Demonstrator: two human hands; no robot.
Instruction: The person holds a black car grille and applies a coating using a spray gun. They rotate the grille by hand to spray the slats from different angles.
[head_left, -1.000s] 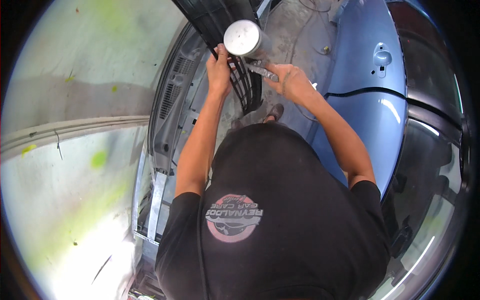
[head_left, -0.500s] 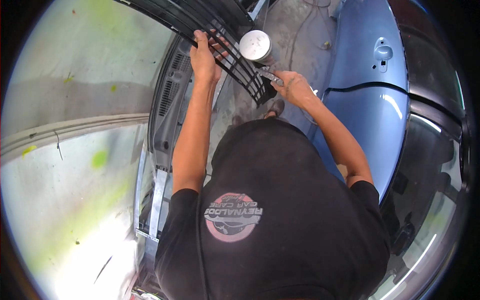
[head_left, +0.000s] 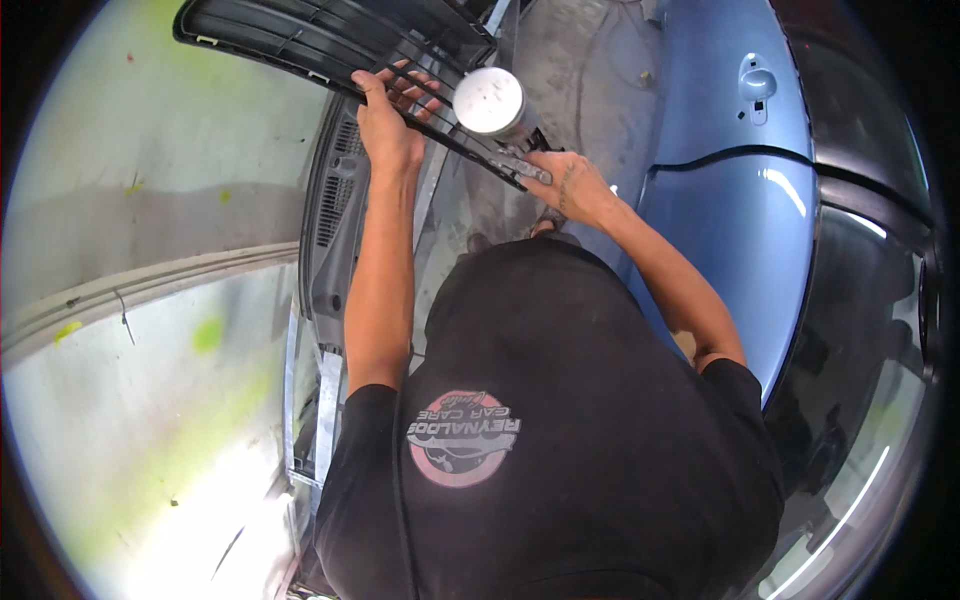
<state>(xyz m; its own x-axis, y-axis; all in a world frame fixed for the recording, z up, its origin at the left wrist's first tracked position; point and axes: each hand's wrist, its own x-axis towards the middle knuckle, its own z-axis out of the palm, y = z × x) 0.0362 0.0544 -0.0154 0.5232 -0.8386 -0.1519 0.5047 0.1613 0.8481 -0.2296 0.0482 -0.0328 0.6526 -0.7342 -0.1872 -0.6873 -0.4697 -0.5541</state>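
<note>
Beside the car (head_left: 730, 240) | my left hand (head_left: 392, 125), half-curled, is holding the panel (head_left: 340, 42), seemingly steadying it | right hand (head_left: 568, 183) is clasping the spray gun (head_left: 494, 106)

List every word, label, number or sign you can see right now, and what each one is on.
Black shirt: lettering on a round red and grey emblem, upside down in this view; I won't copy its words.
White-lidded spray gun: no lettering I can make out.
Black slatted panel: none I can make out.
Blue car body: none I can make out.
</note>
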